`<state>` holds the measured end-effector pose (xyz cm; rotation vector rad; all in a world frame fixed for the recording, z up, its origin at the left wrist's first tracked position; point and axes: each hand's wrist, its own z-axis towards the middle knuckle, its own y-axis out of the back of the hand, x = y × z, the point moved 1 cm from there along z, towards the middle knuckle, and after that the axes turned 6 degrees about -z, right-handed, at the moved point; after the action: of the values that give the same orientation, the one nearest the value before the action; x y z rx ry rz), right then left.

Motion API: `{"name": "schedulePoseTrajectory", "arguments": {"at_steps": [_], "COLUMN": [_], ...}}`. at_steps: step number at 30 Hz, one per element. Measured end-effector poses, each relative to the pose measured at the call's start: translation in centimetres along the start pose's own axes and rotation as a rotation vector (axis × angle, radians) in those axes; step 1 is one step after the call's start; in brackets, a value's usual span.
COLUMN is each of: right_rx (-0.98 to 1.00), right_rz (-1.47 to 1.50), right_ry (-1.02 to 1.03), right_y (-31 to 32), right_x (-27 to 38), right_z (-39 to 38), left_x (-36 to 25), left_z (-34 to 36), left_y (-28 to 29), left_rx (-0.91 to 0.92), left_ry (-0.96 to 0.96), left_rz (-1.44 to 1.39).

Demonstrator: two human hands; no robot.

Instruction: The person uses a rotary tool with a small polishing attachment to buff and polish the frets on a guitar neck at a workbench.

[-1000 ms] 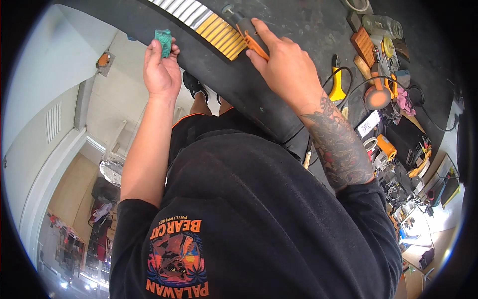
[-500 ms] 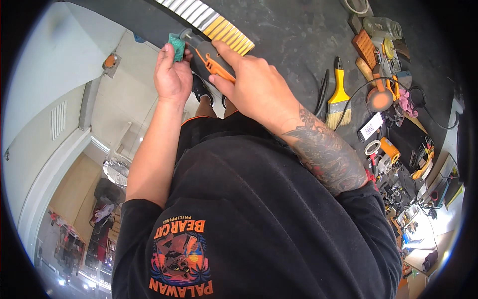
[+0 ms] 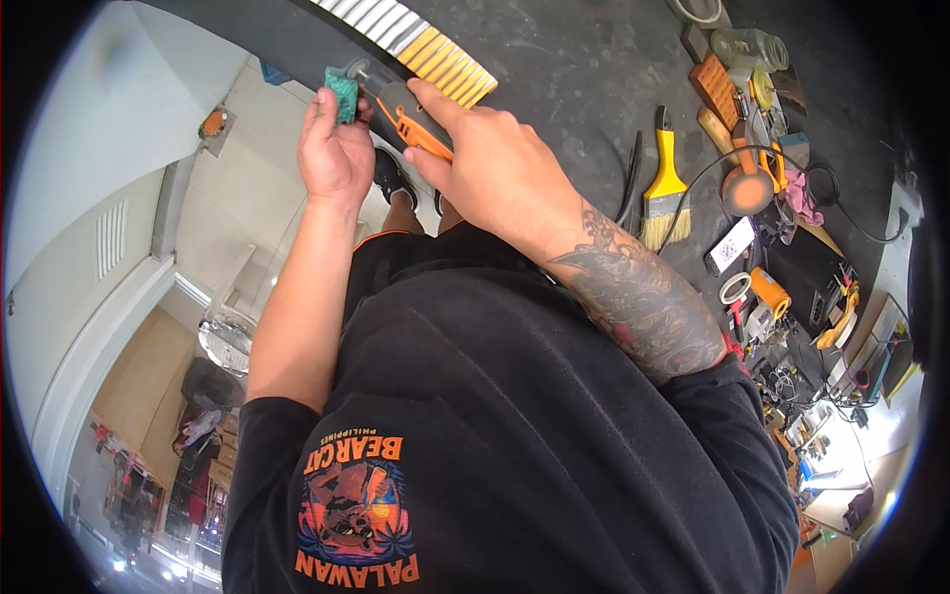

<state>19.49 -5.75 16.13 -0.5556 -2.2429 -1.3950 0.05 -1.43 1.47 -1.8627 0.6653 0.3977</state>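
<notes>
My left hand is closed around a green, rough block at the table's edge. My right hand grips a grey and orange rotary tool. The tool's small round grey head is against or very close to the top of the green block; exact contact is hard to tell. Just beyond lies a curved row of thin silver and gold pieces on the dark table.
Right of my arm lie a yellow-handled brush, black cables, a glass jar, a brown wooden block, an orange-faced round tool, a phone and cluttered small tools. Tiled floor shows beyond the table's edge.
Since a second ago my right hand has moved left with the rotary tool to the green block. My left hand rose slightly rightward, then shifted back a little. More of the brush now shows.
</notes>
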Motion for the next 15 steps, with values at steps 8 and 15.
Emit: {"name": "schedulePoseTrajectory", "arguments": {"at_steps": [8,15], "right_rx": [-0.057,-0.163], "right_rz": [-0.025,-0.316], "right_ry": [0.006,-0.020], "right_y": [-0.8,-0.1], "right_x": [-0.7,-5.0], "right_z": [-0.5,-1.1], "left_x": [-0.2,-0.1], "left_z": [-0.3,-0.9], "left_y": [0.8,1.4], "left_rx": [-0.016,-0.098], "left_ry": [0.011,-0.015], "left_rz": [0.034,0.079]}}
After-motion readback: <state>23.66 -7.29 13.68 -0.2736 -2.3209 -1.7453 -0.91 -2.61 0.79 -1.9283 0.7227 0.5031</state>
